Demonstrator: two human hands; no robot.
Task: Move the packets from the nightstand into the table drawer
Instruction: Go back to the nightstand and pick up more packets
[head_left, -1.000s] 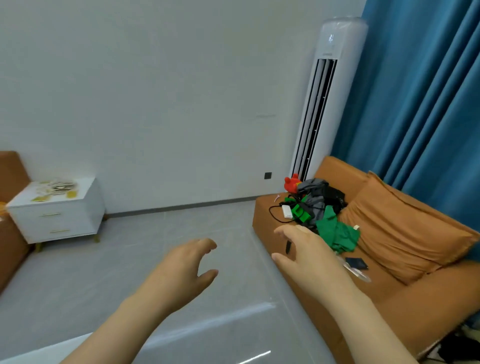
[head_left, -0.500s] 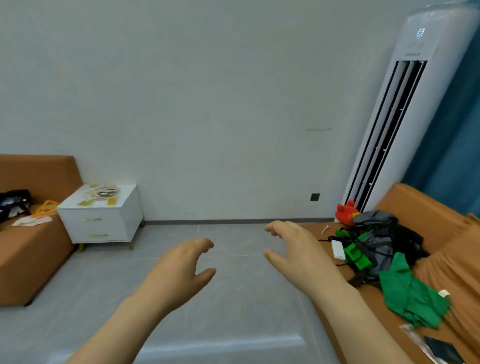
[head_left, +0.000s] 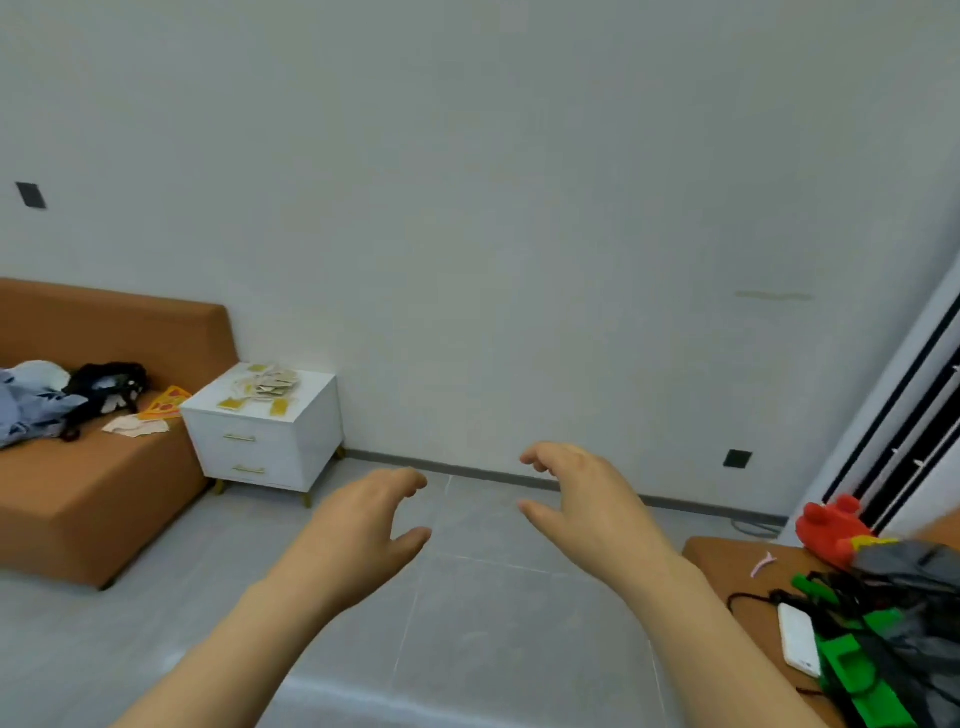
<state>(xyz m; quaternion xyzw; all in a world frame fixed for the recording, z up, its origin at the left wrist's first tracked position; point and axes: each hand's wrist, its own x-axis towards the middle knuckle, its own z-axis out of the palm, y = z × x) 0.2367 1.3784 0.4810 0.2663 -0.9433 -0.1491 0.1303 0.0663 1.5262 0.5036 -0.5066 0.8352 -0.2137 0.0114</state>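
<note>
Loosely heaped yellow and pale packets (head_left: 264, 387) cover the white nightstand (head_left: 270, 447); both hands (head_left: 363, 525) hang spread, empty.

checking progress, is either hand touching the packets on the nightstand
Apart. The head view shows left hand and right hand held over bare floor, well short of the packets.
</note>
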